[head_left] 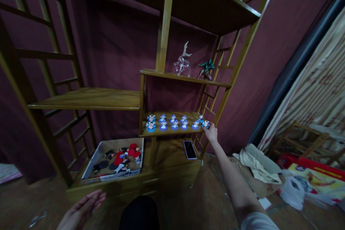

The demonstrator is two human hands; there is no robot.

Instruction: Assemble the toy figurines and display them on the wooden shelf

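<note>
Right now, the right hand point(211, 133) reaches to the far right end of the low shelf point(172, 134); its grip is almost closed, with finger and thumb tips pinched on the end figurine point(205, 124), a little one with a blue base; some of the fingertips are hard to see. That figurine is at the right end of the front row, close to the shelf's edge; five more figurines stand beside it in a line, and the four in the middle, like the purple-and-white figurine point(175, 124), are much alike; the one at the left end, a pink-and-black figurine point(151, 126), has a blue base; behind them is a back row of five, with a small blue-and-white figurine point(200, 119) at its right end, just behind the held one.

The left hand point(85, 205) hangs low in front of the wooden display stand point(164, 36); its grip is loose and partly open, with nothing in it; the nearest thing to it is an open cardboard box point(93, 159), where red and black figurines point(134, 152) lie in a messy heap.

Below the low shelf, a phone point(190, 150) lies flat with its dark screen up; on the shelf above, a clear glass deer point(183, 64) stands to the left of a green-and-brown figure point(207, 69), and the two are apart.
</note>
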